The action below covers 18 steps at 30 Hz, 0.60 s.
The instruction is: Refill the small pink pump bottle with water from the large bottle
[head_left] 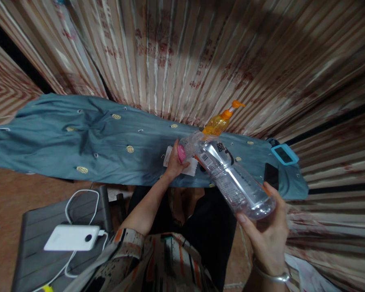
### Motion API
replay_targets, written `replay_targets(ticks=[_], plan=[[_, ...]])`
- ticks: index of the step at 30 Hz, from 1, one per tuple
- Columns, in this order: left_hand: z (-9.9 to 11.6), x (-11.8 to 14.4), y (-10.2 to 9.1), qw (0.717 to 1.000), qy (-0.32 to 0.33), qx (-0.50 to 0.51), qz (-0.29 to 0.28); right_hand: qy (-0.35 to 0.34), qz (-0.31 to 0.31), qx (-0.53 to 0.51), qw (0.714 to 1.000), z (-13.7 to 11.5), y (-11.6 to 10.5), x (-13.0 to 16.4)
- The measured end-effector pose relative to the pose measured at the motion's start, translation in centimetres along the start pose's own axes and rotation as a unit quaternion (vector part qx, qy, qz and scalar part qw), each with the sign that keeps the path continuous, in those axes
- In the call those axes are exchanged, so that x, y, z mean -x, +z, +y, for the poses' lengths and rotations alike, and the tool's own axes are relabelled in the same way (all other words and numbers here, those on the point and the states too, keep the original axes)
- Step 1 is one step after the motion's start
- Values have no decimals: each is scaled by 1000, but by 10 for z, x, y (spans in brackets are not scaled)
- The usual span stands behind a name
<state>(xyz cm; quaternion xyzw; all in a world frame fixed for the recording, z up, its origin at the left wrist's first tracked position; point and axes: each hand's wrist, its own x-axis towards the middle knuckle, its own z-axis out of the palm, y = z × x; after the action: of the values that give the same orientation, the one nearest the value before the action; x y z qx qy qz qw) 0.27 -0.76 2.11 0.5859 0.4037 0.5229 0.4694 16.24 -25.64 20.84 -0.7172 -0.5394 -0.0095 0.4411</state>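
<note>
Clear plastic bottle [231,178] with a printed label, head view: held tilted, base toward the camera at lower right, neck pointing up-left toward the blue-grey cloth-covered board [79,138]. A little clear liquid sits at the base end.

Right hand [269,235]: palm up beneath the bottle's base, fingers curled around the lower body, thumb along the near side; grasping the bottle. Wrist carries a silver bangle [272,277]; forearm cut off by the bottom edge.

Left hand [175,164]: arm stretched forward from a patterned sleeve [134,251], wrist bent, fingers closed on a small pink cap-like object [181,153] right at the bottle's neck. Hand rests over a white folded tissue or cloth [191,167] lying on the board. Whether the pink object is on the neck or just beside it cannot be told; the neck is blurred and overlapped by the fingers.

Behind the bottle: orange pump bottle [219,121], its lower part hidden by the clear bottle. Right end of board: black phone-like slab [271,175], partly behind the right fingers, and a light-blue framed device [284,154]. Lower left: white power bank [71,238] with white cable on a grey slatted seat [36,259]. Striped curtain [200,52] fills the background, blurred.
</note>
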Motion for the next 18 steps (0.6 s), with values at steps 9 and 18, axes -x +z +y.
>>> replay_targets(ticks=[9,18], plan=[[-4,-1,1,1000,15,-8,-1,16,-7,-13,1000,3,0,0],[-4,-1,0,1000,14,-11,-9,8,-5,-10,1000,3,0,-1]])
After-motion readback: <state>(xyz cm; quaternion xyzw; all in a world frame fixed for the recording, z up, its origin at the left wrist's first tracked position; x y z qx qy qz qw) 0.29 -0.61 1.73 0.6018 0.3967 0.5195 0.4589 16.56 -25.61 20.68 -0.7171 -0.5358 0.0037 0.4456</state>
